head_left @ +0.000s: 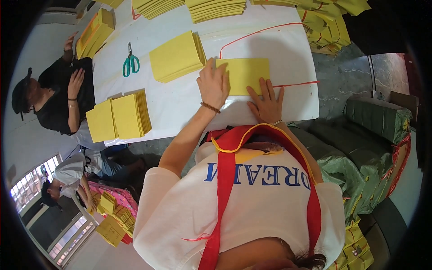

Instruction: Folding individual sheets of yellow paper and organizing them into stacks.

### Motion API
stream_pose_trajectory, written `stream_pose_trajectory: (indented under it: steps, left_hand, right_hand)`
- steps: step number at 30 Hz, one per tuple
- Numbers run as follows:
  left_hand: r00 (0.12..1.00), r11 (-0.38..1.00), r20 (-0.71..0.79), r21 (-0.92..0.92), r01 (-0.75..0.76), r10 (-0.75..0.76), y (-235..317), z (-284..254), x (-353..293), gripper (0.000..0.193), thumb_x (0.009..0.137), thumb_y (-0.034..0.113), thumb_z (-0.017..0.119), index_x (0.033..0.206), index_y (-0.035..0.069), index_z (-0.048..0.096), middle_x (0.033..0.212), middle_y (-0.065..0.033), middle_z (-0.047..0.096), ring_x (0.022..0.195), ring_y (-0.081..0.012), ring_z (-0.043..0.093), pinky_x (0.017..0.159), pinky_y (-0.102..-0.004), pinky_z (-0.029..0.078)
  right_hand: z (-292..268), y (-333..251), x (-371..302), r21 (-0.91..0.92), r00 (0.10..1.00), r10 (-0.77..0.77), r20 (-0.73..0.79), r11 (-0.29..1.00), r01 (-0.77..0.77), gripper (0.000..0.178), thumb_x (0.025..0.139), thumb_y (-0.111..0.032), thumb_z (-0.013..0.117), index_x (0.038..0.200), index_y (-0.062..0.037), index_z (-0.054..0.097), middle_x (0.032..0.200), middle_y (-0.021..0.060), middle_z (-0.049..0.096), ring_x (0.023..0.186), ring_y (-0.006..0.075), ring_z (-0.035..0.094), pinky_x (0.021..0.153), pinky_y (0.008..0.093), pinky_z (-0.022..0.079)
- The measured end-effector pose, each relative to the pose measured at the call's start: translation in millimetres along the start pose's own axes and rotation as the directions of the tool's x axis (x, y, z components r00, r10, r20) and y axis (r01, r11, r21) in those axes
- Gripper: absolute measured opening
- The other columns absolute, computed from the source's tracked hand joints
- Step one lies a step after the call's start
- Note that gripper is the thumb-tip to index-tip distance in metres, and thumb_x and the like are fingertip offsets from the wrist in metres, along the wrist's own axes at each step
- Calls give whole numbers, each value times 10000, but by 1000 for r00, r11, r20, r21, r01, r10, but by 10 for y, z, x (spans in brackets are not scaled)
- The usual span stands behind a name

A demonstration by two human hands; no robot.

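A flat yellow paper stack [249,74] lies on the white table in front of me. My left hand [213,85] is at its left edge, fingers bent and closed on the corner. Spread flat, the fingers of my right hand [266,102] rest on the stack's near right corner. A thin red string [261,30] runs from the table's far right to the stack's left corner. Another length of red string [297,84] comes out at the right; whether it passes underneath is hidden. Left of my hands sits a thicker yellow paper stack [175,57].
Teal-handled scissors [131,63] lie on the table [180,105], left of more yellow stacks [130,116]. Yellow bundles [326,29] stand beyond the far right corner. A person in black [58,96] is at the left side, another [69,175] sits behind. Green wrapped bales [360,135] lie right.
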State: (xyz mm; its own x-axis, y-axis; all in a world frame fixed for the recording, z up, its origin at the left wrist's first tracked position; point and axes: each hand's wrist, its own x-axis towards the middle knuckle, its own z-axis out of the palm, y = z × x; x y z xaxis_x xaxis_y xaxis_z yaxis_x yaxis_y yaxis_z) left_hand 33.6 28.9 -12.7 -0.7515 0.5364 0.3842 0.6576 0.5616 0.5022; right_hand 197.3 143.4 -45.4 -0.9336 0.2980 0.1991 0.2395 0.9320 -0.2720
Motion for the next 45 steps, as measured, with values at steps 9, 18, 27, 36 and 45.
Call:
stream_pose_trajectory:
  steps: [9,18,27,36,45]
  left_hand:
    - [742,838,421,-92,-537,521,84,163,-6,514,819,412,570,1260,160,488,1347,-138,385,1253,-321,332,1019,-472,259]
    - [700,833,485,-123,-539,525,79,170,36,772,675,520,685,1285,120,430,1373,-152,330,1271,-352,288,1025,-494,240]
    - [727,803,409,-24,-596,552,33,230,-28,642,705,437,680,1183,55,486,1274,-180,431,1165,-345,401,934,-466,338]
    - [689,734,385,43,-678,614,51,154,45,534,745,137,564,1243,-17,452,1185,-200,526,1083,-321,520,895,-392,439]
    - [767,785,-182,232,-575,615,-115,-1101,816,497,638,-25,538,1130,22,584,1092,-157,605,1032,-283,572,887,-415,432]
  right_hand:
    - [-10,-13,9,-30,999,7,33,1000,-6,462,841,-403,538,1277,-262,478,1435,121,279,1335,297,238,990,664,114]
    - [-78,387,276,307,999,36,38,951,-45,437,833,-282,539,1252,-165,493,1359,49,415,1287,202,342,987,584,208]
    - [39,365,534,-93,998,56,-25,994,-58,547,887,-361,471,1348,-93,353,1438,66,303,1302,211,321,1017,610,145]
    - [-121,490,324,725,977,208,-33,678,-120,569,923,-312,381,1399,-27,253,1458,147,245,1337,259,267,1085,483,65]
    - [-83,437,223,-31,996,-57,74,998,60,513,897,-332,430,1371,-149,361,1462,132,240,1343,312,230,1038,601,91]
